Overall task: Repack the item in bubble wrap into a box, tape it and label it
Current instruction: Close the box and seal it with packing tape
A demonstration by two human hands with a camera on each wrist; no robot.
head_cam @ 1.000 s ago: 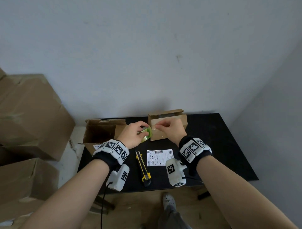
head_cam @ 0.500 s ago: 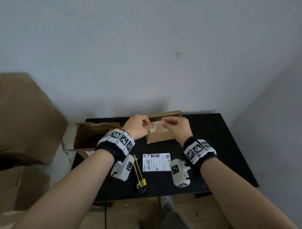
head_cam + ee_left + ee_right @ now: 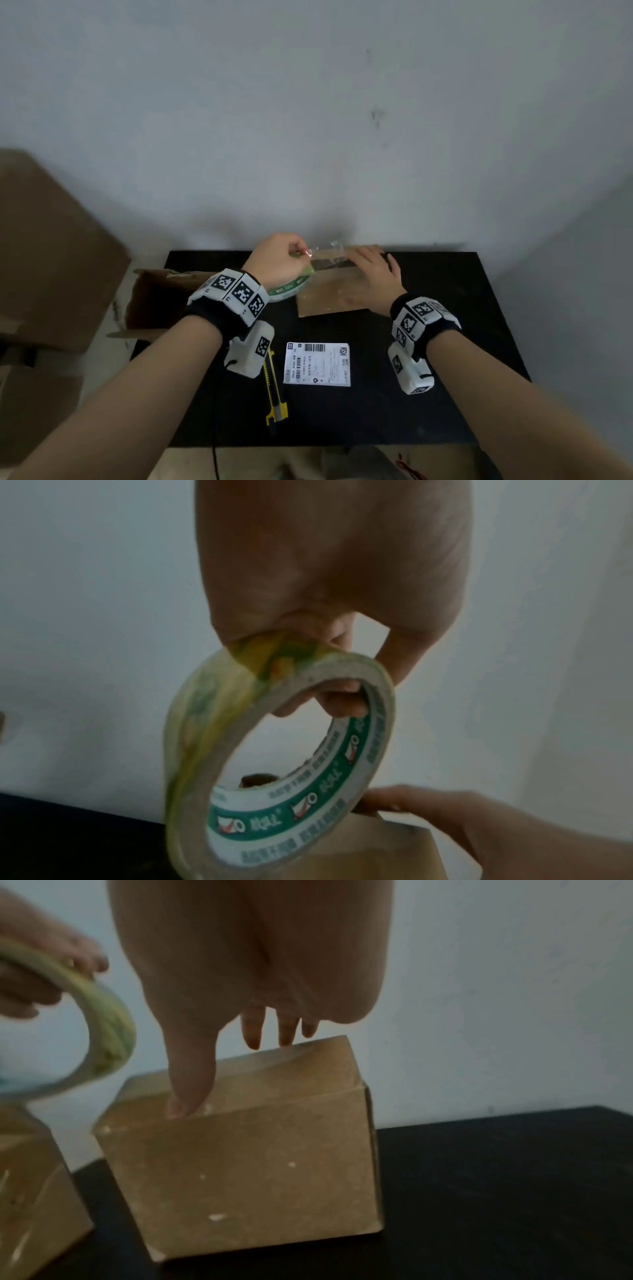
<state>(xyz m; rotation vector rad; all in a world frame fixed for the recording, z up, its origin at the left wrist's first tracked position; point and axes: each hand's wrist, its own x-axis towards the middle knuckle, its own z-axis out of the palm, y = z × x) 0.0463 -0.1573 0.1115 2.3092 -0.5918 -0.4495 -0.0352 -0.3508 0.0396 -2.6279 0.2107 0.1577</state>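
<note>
A small brown cardboard box (image 3: 329, 298) stands shut at the back of the black table (image 3: 462, 325). My right hand (image 3: 373, 270) lies flat on its top; in the right wrist view its thumb (image 3: 192, 1080) presses on the box (image 3: 257, 1164) while the fingers (image 3: 253, 1031) stay straight. Left of the box, my left hand (image 3: 291, 251) grips a clear tape roll (image 3: 291, 287) with a green core. Its fingers (image 3: 339, 702) hook through the tape roll (image 3: 284, 764). A clear strip of tape (image 3: 325, 255) runs from the roll onto the box top. The bubble-wrapped item is hidden.
A white shipping label (image 3: 318, 364) lies on the table near me, with a yellow utility knife (image 3: 274, 394) left of it. An open cardboard box (image 3: 154, 298) sits at the table's left edge. Large cartons (image 3: 51, 257) are stacked further left. A wall rises right behind the table.
Both hands rose from the box's front to its top. My right hand went from pinching the tape end to lying flat, while my left hand drew the roll leftward, stretching out tape.
</note>
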